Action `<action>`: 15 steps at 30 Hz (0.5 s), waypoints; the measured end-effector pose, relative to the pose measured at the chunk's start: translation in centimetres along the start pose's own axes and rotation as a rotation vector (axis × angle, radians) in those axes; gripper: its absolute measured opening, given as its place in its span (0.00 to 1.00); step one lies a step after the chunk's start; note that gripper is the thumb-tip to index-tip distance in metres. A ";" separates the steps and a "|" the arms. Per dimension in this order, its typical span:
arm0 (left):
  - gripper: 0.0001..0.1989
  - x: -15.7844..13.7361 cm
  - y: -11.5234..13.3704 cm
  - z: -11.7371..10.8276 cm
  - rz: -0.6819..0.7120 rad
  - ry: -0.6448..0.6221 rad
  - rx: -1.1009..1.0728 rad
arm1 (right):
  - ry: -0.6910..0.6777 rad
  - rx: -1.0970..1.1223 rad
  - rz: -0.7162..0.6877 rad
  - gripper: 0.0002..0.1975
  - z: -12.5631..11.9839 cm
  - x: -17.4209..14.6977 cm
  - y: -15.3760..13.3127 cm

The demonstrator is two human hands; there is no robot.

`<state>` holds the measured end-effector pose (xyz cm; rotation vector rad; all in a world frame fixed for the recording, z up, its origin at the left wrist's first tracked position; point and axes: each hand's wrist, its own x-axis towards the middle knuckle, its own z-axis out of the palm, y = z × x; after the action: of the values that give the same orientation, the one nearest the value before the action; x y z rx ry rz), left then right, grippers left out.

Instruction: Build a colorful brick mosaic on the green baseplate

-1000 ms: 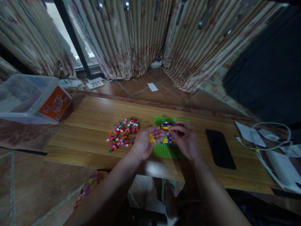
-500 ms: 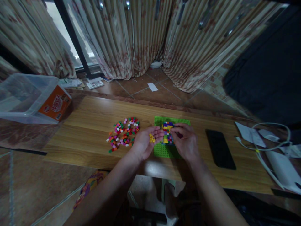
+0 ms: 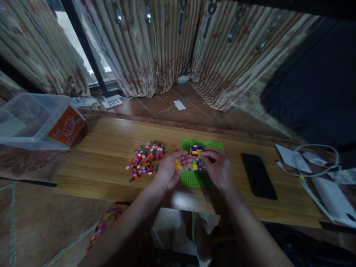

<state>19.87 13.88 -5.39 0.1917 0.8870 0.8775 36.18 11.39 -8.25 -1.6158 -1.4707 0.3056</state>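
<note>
My left hand (image 3: 168, 170) lies palm up with its fingers stretched out, holding a small heap of yellow toy bricks (image 3: 178, 164). Its fingertips reach the left side of a multi-coloured block of small bricks (image 3: 195, 162), which sits on a green studded baseplate (image 3: 191, 181). From the right, my right hand (image 3: 219, 167) bends over the same block, thumb and forefinger pinched together at its upper part. Yellow shows by those fingertips, but whether a loose brick is between them I cannot make out. The hand covers the block's right part.
Loose coloured bricks (image 3: 144, 159) lie spread left of the baseplate on the wooden table (image 3: 91, 163). A black phone (image 3: 259, 176) is to the right, then white cables (image 3: 306, 181) and papers (image 3: 292, 157). A clear plastic bin (image 3: 36, 141) stands at the far left.
The view has shifted slightly. My right fingers still pinch at the brick block, and my left palm keeps holding the yellow bricks. Little else differs.
</note>
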 end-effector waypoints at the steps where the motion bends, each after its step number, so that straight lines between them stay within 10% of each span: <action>1: 0.09 0.0 0.1 0.0 0.001 0.001 -0.005 | 0.003 0.023 -0.004 0.07 -0.3 0.0 -0.1; 8: 0.15 -0.2 0.4 0.0 0.027 -0.069 -0.119 | 0.047 0.128 -0.069 0.06 -1.3 -0.3 -1.7; 15: 0.22 -0.4 0.4 0.0 0.040 -0.176 -0.159 | -0.311 0.118 -0.250 0.08 -0.2 -1.5 -4.0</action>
<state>19.43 13.84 -4.93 0.1466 0.6483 0.9493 33.27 9.54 -5.71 -1.3149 -1.8330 0.5075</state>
